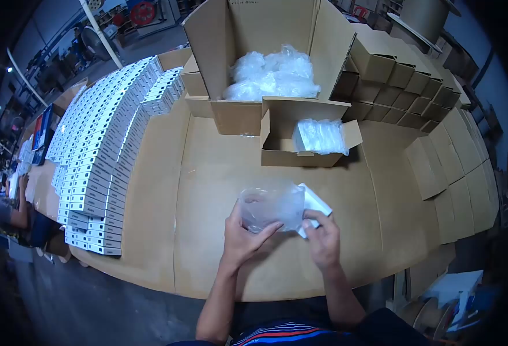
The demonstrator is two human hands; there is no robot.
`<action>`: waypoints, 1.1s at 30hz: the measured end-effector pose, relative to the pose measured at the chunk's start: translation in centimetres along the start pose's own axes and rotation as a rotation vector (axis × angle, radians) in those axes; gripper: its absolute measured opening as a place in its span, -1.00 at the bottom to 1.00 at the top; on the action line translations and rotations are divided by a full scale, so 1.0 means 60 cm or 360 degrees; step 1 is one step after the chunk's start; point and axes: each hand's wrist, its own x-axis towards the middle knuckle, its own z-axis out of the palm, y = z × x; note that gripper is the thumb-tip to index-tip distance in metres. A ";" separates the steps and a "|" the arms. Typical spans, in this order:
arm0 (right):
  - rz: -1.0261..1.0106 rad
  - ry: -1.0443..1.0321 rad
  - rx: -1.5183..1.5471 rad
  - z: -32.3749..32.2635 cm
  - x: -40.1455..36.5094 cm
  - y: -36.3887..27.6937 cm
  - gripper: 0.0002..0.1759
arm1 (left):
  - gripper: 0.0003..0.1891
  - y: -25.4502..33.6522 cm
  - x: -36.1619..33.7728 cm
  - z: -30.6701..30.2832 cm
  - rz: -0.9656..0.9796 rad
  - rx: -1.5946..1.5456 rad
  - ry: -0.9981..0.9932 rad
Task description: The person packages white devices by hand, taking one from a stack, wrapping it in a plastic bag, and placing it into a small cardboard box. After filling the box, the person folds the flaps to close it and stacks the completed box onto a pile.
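Note:
My left hand is closed on a clear plastic bag, its thumb lying across the front of the film. At the bag's right side, my right hand pinches a small white box, which stands tilted at the bag's edge and is partly hidden by the film and my fingers. Both are held above the cardboard-covered table. Beyond them sits an open small carton with several plastic-wrapped white boxes standing in its right part.
Tall stacks of white boxes line the table's left side. Behind the small carton, a large open carton holds a heap of clear plastic bags. Brown cartons are piled back right, flat cardboard at right. Another person sits far left.

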 end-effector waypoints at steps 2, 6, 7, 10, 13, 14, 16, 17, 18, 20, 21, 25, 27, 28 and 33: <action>-0.0049 0.0047 -0.0210 -0.036 0.022 -0.011 -0.67 | -0.31 0.005 -0.007 -0.002 0.0039 0.0154 0.0029; -0.0561 0.0241 0.0237 -0.027 0.110 -0.118 -0.35 | -0.34 0.003 -0.011 -0.004 0.0080 0.0310 -0.0023; -0.0607 0.0193 0.0257 -0.027 0.120 -0.122 -0.38 | -0.35 0.004 -0.010 -0.005 0.0094 0.0363 -0.0040; -0.0664 0.0044 0.0395 0.007 0.132 -0.147 -0.50 | -0.35 0.009 -0.012 -0.003 -0.0025 0.0368 -0.0071; -0.0631 -0.0081 0.0333 0.041 0.123 -0.154 -0.57 | -0.31 0.008 -0.011 -0.006 -0.0011 0.0429 -0.0103; -0.0637 -0.0107 0.0309 0.042 0.123 -0.148 -0.63 | -0.35 0.006 -0.011 -0.007 0.0035 0.0399 -0.0095; -0.0598 -0.0156 0.0293 0.041 0.123 -0.138 -0.65 | -0.43 -0.002 -0.009 -0.007 0.0130 0.0339 -0.0083; -0.0579 -0.0183 0.0285 0.039 0.124 -0.136 -0.66 | -0.43 -0.002 -0.010 -0.009 0.0112 0.0340 -0.0074; -0.0578 -0.0192 0.0239 0.037 0.124 -0.140 -0.67 | -0.43 -0.001 -0.009 -0.012 0.0096 0.0341 -0.0063; -0.0571 -0.0200 0.0200 0.027 0.127 -0.137 -0.68 | -0.43 0.001 -0.010 -0.015 0.0071 0.0351 -0.0051; -0.0563 -0.0204 0.0181 0.021 0.129 -0.135 -0.68 | -0.43 0.006 -0.010 -0.014 0.0060 0.0360 -0.0052; -0.0481 -0.0290 0.0064 0.022 0.132 -0.126 -0.70 | -0.45 0.003 -0.019 -0.005 0.0063 0.0319 -0.0036; -0.0526 -0.0307 -0.0122 0.027 0.134 -0.120 -0.73 | -0.40 -0.004 -0.022 -0.003 0.0010 0.0209 -0.0096; -0.0480 -0.0323 -0.0200 0.030 0.135 -0.123 -0.74 | -0.41 -0.003 -0.024 0.001 0.0002 0.0133 -0.0110; -0.0215 -0.0488 -0.0382 0.035 0.144 -0.118 -0.79 | -0.50 -0.057 -0.047 0.010 -0.0202 -0.0785 -0.0016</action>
